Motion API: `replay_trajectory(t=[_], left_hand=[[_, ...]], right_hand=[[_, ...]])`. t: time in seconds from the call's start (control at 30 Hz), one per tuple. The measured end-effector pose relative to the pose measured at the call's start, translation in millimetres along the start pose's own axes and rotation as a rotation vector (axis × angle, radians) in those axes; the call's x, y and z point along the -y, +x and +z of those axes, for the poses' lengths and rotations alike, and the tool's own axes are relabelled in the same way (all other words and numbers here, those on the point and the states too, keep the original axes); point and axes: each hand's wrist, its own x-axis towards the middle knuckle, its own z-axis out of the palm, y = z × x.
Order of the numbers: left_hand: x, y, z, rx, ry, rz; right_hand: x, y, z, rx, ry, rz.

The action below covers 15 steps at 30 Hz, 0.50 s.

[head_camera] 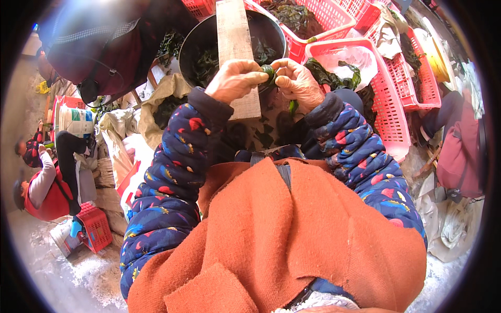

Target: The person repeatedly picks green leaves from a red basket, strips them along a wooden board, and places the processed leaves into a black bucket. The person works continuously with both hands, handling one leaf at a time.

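Between my two hands is a strip of dark green kelp (268, 72), folded or knotted into a small bundle. My left hand (238, 79) pinches its left side between thumb and fingers. The fingers of my right hand (298, 83) close on its right side, and a green end (293, 107) hangs below that hand. Both hands are over the near part of a wooden plank (236, 35), which lies across a round dark tub (186, 47). More dark seaweed (207, 62) lies in the tub, partly hidden by the plank.
Pink plastic baskets (387, 105) with seaweed stand at the right, one holding a clear plastic bag (352, 58). An open sack (160, 94) of seaweed is left of the tub. Several people sit nearby, one in a red vest (45, 195). A red basket (95, 227) stands at lower left.
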Motion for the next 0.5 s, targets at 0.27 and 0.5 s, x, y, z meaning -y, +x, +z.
replay_trajectory(t=[0.27,0.5], left_hand=[[24,-7,-48,-0.028,-0.098,-0.044],[4,-5,-26,-0.186,0.047,0.267]], right_hand=[[20,9,-18,-0.076,-0.578,-0.143],[19,25,6,-0.006,-0.724,-0.358]])
